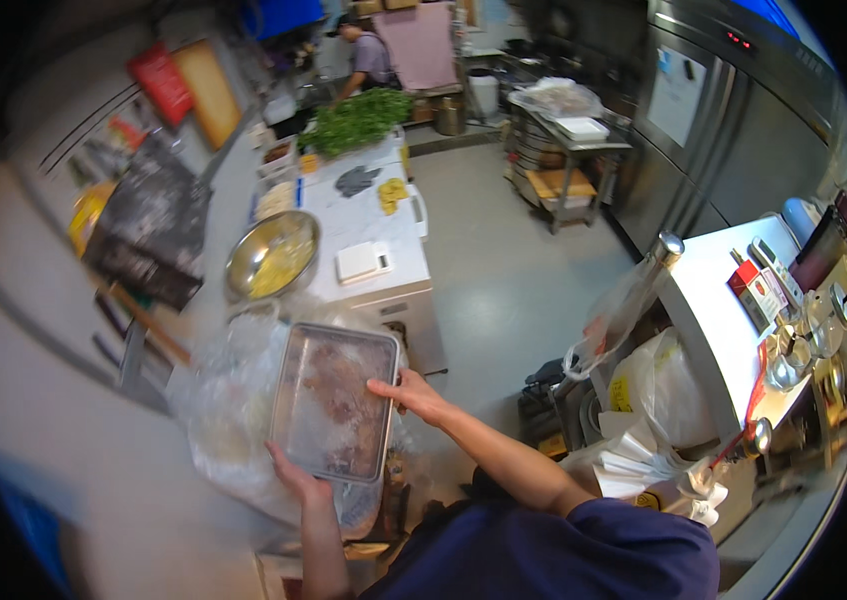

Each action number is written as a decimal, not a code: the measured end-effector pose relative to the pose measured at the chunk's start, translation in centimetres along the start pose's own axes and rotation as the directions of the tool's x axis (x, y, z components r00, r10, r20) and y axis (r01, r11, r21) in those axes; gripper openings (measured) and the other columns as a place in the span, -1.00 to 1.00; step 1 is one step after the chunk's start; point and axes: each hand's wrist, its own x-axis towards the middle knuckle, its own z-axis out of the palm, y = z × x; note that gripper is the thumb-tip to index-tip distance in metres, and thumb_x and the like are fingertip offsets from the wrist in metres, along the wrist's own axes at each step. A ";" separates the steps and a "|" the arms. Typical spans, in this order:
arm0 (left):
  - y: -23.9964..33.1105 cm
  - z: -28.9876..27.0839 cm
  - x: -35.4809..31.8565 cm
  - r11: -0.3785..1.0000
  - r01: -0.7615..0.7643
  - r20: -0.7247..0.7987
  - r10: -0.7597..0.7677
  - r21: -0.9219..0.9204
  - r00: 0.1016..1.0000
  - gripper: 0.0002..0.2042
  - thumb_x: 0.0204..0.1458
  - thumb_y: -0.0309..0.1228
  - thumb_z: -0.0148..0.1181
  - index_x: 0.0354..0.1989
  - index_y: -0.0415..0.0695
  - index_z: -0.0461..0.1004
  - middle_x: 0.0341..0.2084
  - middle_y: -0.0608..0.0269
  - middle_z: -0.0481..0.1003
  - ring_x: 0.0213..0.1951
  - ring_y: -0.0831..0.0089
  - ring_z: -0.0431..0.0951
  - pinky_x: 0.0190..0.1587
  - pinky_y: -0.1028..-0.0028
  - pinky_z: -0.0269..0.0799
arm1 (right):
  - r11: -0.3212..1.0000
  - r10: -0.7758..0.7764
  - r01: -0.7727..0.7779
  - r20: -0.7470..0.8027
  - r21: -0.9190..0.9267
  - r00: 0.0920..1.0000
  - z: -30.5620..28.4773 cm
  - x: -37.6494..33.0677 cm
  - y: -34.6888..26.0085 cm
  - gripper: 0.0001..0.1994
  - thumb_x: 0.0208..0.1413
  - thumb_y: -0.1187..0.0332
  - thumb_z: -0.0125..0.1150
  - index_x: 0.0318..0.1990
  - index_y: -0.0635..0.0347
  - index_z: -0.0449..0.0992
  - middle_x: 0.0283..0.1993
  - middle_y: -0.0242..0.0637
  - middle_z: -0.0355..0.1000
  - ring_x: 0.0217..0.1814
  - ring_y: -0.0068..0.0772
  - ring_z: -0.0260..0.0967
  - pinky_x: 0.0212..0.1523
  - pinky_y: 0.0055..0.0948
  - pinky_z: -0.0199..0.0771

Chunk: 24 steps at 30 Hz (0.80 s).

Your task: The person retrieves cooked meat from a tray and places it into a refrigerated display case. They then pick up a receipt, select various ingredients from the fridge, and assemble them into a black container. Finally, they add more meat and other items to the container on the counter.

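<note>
A shallow rectangular tray point(293, 395), clear or metallic with a pale rim, is tilted in front of me between my two hands. Reddish-brown and whitish patches show across it; I cannot tell whether they lie inside or show through. My right hand point(413, 396) grips its right edge, with the thumb over the rim. At the lower left corner, my left hand point(301, 482) supports the edge, its fingers partly hidden. Crumpled clear plastic bags point(223, 410) lie beneath and left of the tray.
Beyond the tray, a worktop holds a steel bowl point(273, 255) with yellow contents, a white scale point(363, 262), a grey cloth point(356, 181) and leafy greens point(358, 120). A co-worker point(371, 60) stands at the far end. At right are a cluttered counter point(713, 270) and steel fridge point(678, 130).
</note>
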 end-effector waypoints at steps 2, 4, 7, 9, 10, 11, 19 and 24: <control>-1.0 6.1 3.0 1.000 -0.004 0.016 0.004 0.006 1.000 -0.23 0.17 0.11 -0.01 0.34 -0.29 0.05 0.30 -0.01 0.16 0.26 0.08 0.26 0.31 0.14 0.14 | 0.998 0.043 -0.033 0.182 -0.056 0.982 -2.1 2.5 -1.3 -0.35 -0.10 -0.21 0.36 -0.13 0.25 0.52 -0.35 -0.38 0.43 -0.41 -0.55 0.28 -0.52 -0.52 0.24; -2.6 11.4 6.9 0.996 -0.074 0.061 0.071 0.045 0.996 -0.25 0.20 0.12 -0.06 0.35 -0.27 0.06 0.31 0.01 0.16 0.28 0.08 0.22 0.32 0.13 0.12 | 0.998 -0.053 0.056 0.189 -0.007 0.980 -3.8 5.0 -2.9 -0.23 -0.22 -0.12 0.48 0.03 0.31 0.39 -0.43 -0.39 0.41 -0.47 -0.55 0.31 -0.58 -0.54 0.24; -6.6 17.5 12.8 0.997 -0.074 0.145 0.071 0.015 0.987 -0.28 0.23 0.14 -0.14 0.36 -0.21 0.07 0.33 0.08 0.15 0.31 0.11 0.19 0.33 0.15 0.08 | 0.990 -0.133 0.118 0.234 0.078 0.963 -9.2 12.0 -3.2 -0.22 -0.29 0.17 0.59 0.12 0.25 0.33 -0.32 -0.32 0.41 -0.43 -0.55 0.30 -0.56 -0.54 0.25; -6.4 23.2 16.8 0.994 -0.106 0.167 0.110 -0.033 0.980 -0.27 0.22 0.15 -0.14 0.36 -0.21 0.07 0.32 0.09 0.16 0.30 0.11 0.20 0.33 0.15 0.09 | 0.969 -0.242 0.217 0.271 0.118 0.932 -12.3 16.1 -7.2 -0.30 -0.24 0.22 0.55 0.10 0.20 0.35 -0.30 -0.41 0.41 -0.44 -0.62 0.26 -0.55 -0.58 0.21; -6.9 25.8 17.6 0.993 -0.120 0.155 0.118 -0.001 0.981 -0.27 0.22 0.15 -0.14 0.36 -0.21 0.08 0.32 0.10 0.17 0.30 0.12 0.21 0.32 0.16 0.10 | 0.962 -0.264 0.231 0.283 0.144 0.922 -13.8 17.1 -8.1 -0.34 -0.21 0.24 0.53 0.09 0.17 0.36 -0.29 -0.45 0.40 -0.44 -0.66 0.24 -0.55 -0.61 0.20; -7.0 29.1 17.8 0.992 -0.124 0.152 0.118 0.030 0.981 -0.27 0.22 0.15 -0.13 0.36 -0.21 0.08 0.31 0.10 0.18 0.30 0.12 0.22 0.32 0.17 0.10 | 0.961 -0.267 0.232 0.287 0.150 0.920 -16.1 17.9 -10.5 -0.36 -0.22 0.28 0.52 0.07 0.16 0.36 -0.28 -0.45 0.39 -0.44 -0.66 0.23 -0.55 -0.61 0.19; -18.8 48.5 19.1 0.927 -0.043 0.626 -0.216 0.371 0.750 -0.37 0.17 0.03 0.06 0.24 -0.21 0.21 0.13 0.15 0.36 0.12 0.32 0.40 0.15 0.29 0.33 | 0.908 -0.340 0.366 -0.150 0.203 0.928 -33.0 24.3 -13.0 -0.35 -0.17 0.16 0.53 0.03 0.20 0.32 -0.40 -0.42 0.35 -0.52 -0.62 0.22 -0.63 -0.55 0.18; -32.5 57.6 21.5 0.809 0.243 0.655 -0.579 0.535 0.485 -0.53 0.15 -0.04 0.08 0.12 -0.08 0.32 -0.04 0.19 0.46 -0.06 0.36 0.49 -0.16 0.27 0.46 | 0.983 -0.168 0.186 -0.385 0.009 0.907 -46.7 21.1 -11.3 -0.28 -0.13 0.05 0.49 0.08 0.35 0.34 -0.35 -0.33 0.46 -0.43 -0.54 0.37 -0.51 -0.51 0.38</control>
